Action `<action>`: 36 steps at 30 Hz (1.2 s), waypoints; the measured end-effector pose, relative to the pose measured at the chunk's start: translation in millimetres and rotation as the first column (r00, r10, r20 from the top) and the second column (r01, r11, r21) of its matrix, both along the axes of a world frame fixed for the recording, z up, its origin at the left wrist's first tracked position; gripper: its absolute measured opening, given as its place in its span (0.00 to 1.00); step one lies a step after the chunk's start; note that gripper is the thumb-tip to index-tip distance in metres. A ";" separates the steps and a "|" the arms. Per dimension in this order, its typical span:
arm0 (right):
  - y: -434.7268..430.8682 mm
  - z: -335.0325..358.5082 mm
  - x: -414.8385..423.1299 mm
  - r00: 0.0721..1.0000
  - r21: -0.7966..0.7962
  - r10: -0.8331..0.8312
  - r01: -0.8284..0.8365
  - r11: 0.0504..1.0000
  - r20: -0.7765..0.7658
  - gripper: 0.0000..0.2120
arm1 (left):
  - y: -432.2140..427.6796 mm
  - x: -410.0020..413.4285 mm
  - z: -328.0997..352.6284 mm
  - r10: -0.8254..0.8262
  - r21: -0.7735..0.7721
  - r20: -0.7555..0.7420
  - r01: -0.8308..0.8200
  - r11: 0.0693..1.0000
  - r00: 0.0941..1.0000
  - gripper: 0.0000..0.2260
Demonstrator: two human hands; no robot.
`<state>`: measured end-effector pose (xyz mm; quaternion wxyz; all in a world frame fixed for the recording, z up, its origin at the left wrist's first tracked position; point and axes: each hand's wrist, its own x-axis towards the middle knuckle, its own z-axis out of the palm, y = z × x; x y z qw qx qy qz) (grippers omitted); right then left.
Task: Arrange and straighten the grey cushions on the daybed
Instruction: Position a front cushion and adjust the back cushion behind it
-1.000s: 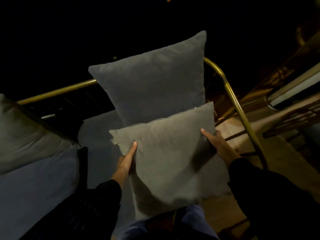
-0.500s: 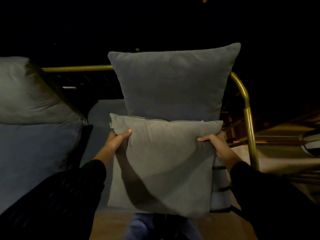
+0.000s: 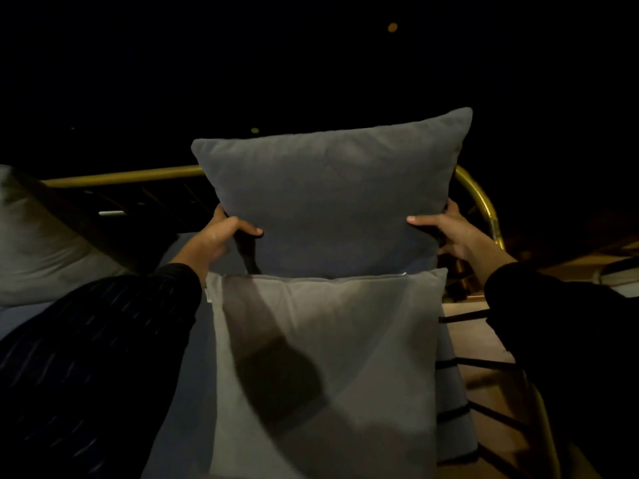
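Cushions: both hands, left hand point(image 3: 216, 236) and right hand point(image 3: 453, 233), grasp the rear cushion point(image 3: 328, 198) above the front cushion point(image 3: 325, 368) (propped upright); jostling may topple the front one.

An outdoor terrace at night: black sky, brass-railed daybed point(image 3: 479, 191) with grey cushions point(image 3: 332, 202)

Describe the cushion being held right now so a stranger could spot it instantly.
Find the gold rail along the daybed's back. Upright against it at the right end stands the blue-grey cushion, gripped at its sides by the left hand and right hand. It's darker and farther back than the lighter grey cushion in front.
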<state>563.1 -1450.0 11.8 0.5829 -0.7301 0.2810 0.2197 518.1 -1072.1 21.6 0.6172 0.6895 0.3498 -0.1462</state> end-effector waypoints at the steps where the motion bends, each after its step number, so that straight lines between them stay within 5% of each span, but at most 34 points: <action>1: 0.8 -3.1 1.4 1.000 0.011 -0.009 0.009 1.000 -0.012 0.50 | 2.3 3.2 -2.0 0.004 -0.036 0.003 -0.004 0.999 1.000 0.43; 10: 6.2 -1.0 -16.3 0.992 0.174 -0.075 0.057 0.983 0.100 0.44 | -5.5 -6.3 -10.2 0.187 -0.248 0.169 -0.142 0.958 0.968 0.40; 23: 24.3 50.3 -17.0 0.942 0.313 -0.105 0.000 0.950 0.318 0.48 | 19.7 -11.6 58.3 0.184 -0.176 0.433 -0.118 0.977 0.882 0.39; 36: 62.2 -6.5 -0.2 0.960 0.307 -0.169 0.095 0.947 0.223 0.43 | 33.0 2.0 4.1 0.207 -0.180 0.342 -0.152 0.972 0.917 0.41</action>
